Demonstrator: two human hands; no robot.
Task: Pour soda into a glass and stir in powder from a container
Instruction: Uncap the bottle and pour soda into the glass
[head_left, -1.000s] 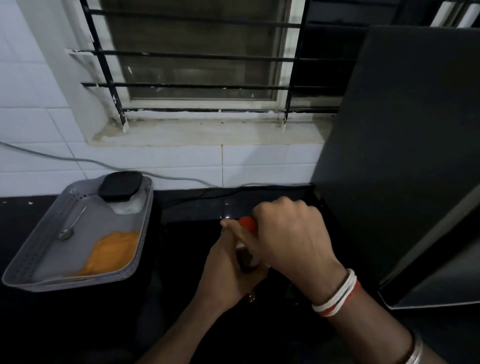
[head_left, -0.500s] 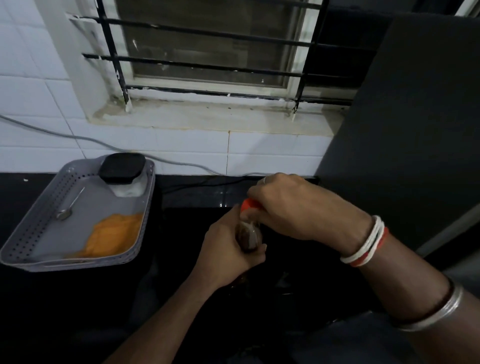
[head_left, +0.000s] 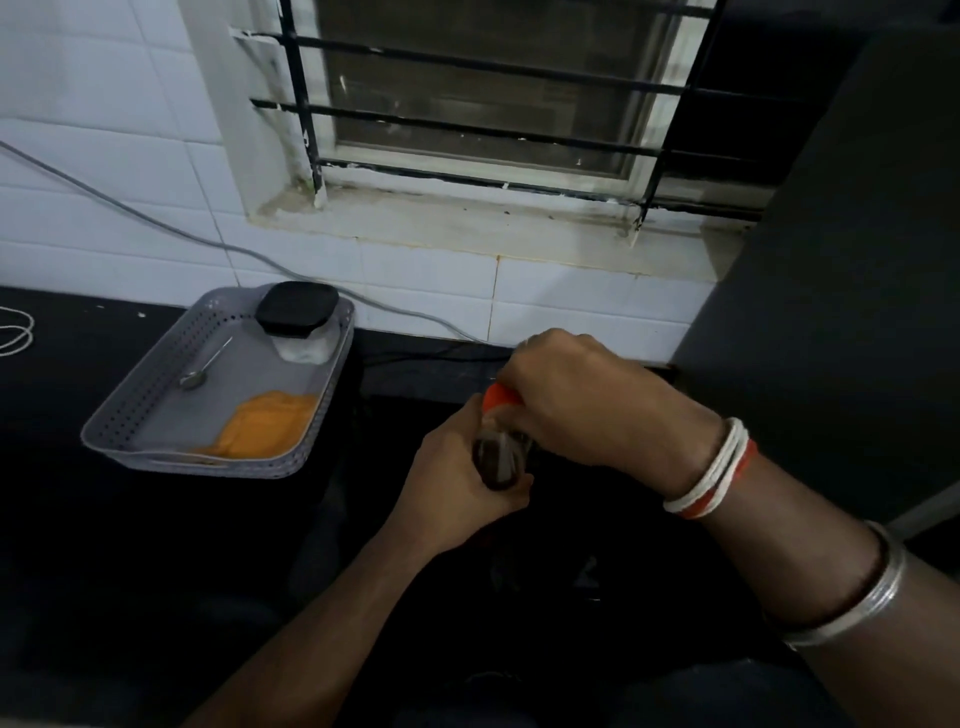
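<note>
Grey perforated plastic tray (head_left: 156, 410) holds a black-lidded clear container (head_left: 300, 325), metal spoon (head_left: 200, 371) and orange cloth (head_left: 265, 423); right of it, left hand (head_left: 457, 488) grips the dark soda bottle (head_left: 498, 460), right hand (head_left: 576, 400) clasping its orange cap (head_left: 500, 399).

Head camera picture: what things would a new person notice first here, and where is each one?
At the centre, the left hand grips a dark soda bottle by its neck while the right hand covers its orange-red cap, above the black counter. To the left sits a grey perforated tray holding a black-lidded container, a small spoon and an orange cloth. A barred window fills the wall behind.
</note>
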